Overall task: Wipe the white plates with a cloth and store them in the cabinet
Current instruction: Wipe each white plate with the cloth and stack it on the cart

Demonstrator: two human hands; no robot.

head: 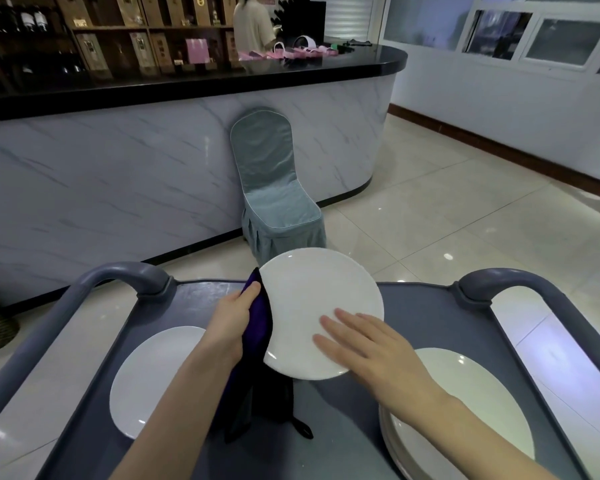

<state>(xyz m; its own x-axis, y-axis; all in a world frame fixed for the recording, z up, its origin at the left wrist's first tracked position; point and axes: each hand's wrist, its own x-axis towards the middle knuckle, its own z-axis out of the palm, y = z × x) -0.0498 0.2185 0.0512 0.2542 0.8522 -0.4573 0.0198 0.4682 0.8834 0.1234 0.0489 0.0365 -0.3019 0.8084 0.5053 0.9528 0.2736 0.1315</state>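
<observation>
A white plate (312, 299) is held up above the grey cart top (413, 317), tilted toward me. My left hand (232, 323) grips a dark purple cloth (258, 327) against the plate's left rim; the cloth hangs down under the plate. My right hand (364, 344) lies flat with straight fingers on the plate's face at its lower right. A single white plate (146, 379) lies on the cart at the left. A stack of white plates (471, 410) sits on the cart at the right, partly behind my right forearm.
The cart has raised grey handles at the left (118, 275) and right (520, 282). A covered grey-green chair (274, 188) stands ahead against a marble-fronted counter (118, 174). A person (253, 22) stands behind the counter. Tiled floor opens to the right.
</observation>
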